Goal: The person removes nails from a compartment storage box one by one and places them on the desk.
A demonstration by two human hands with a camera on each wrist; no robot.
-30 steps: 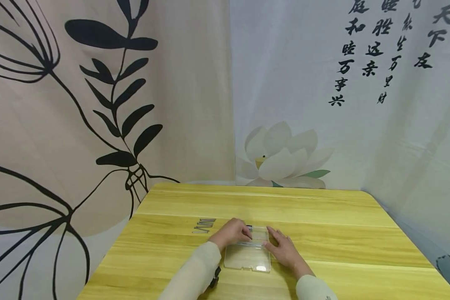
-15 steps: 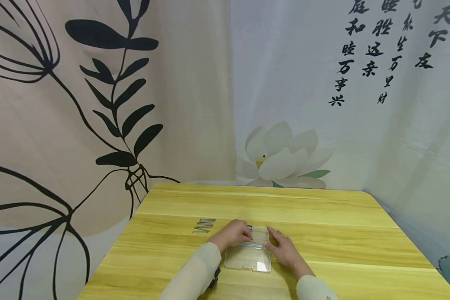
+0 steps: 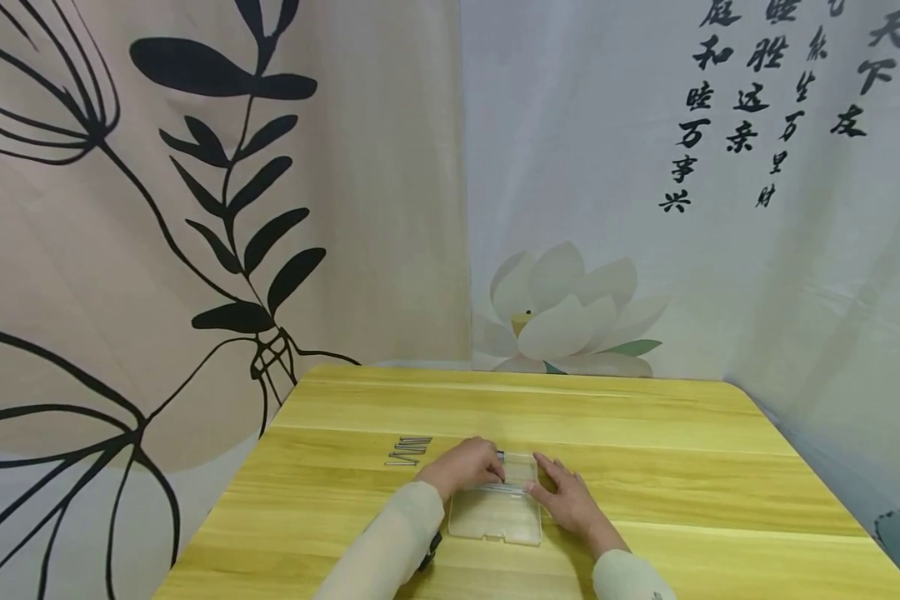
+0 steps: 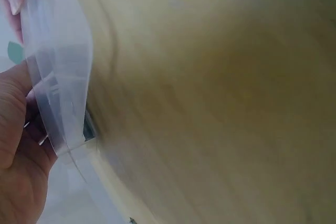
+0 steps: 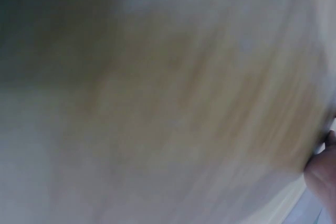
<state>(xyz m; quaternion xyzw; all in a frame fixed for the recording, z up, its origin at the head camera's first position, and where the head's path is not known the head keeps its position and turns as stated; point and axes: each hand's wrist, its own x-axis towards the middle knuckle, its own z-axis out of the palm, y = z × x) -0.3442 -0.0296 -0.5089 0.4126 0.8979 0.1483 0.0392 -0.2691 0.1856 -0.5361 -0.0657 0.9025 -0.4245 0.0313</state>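
Note:
A clear plastic box (image 3: 521, 472) lies on the table with its lid (image 3: 495, 518) folded back toward me. My left hand (image 3: 463, 468) reaches over the box's left side, its fingers bent down into it. Small bright spots show between those fingers in the left wrist view, but whether they pinch anything is unclear. A dark piece (image 4: 89, 128) shows at the box's corner. My right hand (image 3: 570, 505) rests along the box's right edge, thumb near the hinge and fingers at the far corner. In the right wrist view only a bit of the hand (image 5: 323, 178) shows.
Several thin metal nails or screws (image 3: 402, 464) lie in a loose group left of the box. The wooden table (image 3: 682, 475) has a far edge against printed curtains (image 3: 390, 208). A dark strap or device sits under my left wrist.
Both hands stay almost in place. The bright reflection on the lid has faded. The box and the loose nails or screws have not moved.

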